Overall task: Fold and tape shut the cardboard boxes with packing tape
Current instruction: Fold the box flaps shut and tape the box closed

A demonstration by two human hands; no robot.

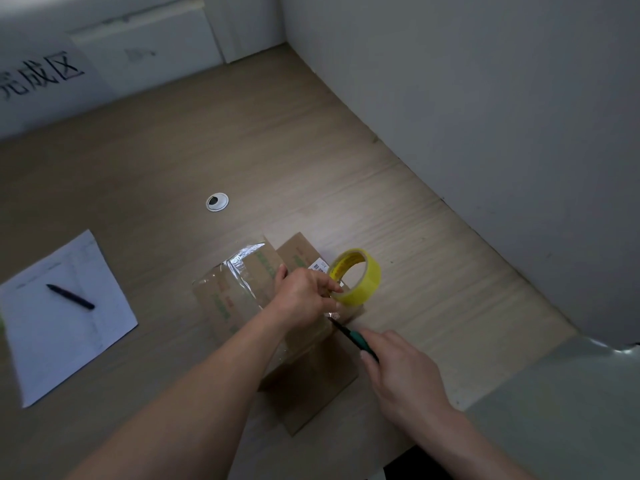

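- The cardboard box [239, 299] lies on the wooden table [173, 161], directly in front of the person and a little to the right of the middle; its long axis runs from far-left to near-right, and clear tape already shines across its far part.
- The left hand [304, 294] rests on top of the box and its fingers pinch the stretched end of the tape, just beside the yellow tape roll [356, 277], which stands on its edge at the right far corner of the box.
- The right hand [398, 368] is curled around a green-handled cutter [349, 336] (it may be a small knife or scissors, I cannot tell which), and the dark tip points up-left toward the tape under the left fingers.
- The relation that matters for the next move: the short piece of tape between the left fingers and the roll lies just ahead of the blade tip, so the right hand is the nearer one for the cut, and I judge the blade has to pass very close to the left fingertips.
- For free room: the right edge of the box is near the roll, the grey wall [485, 116] stands well apart to the right, and the table in front is open.
- To the left, well apart, lies a sheet of paper [69, 317] with a black pen [71, 296] on it, and a round cable hole [217, 201] lies beyond the box.
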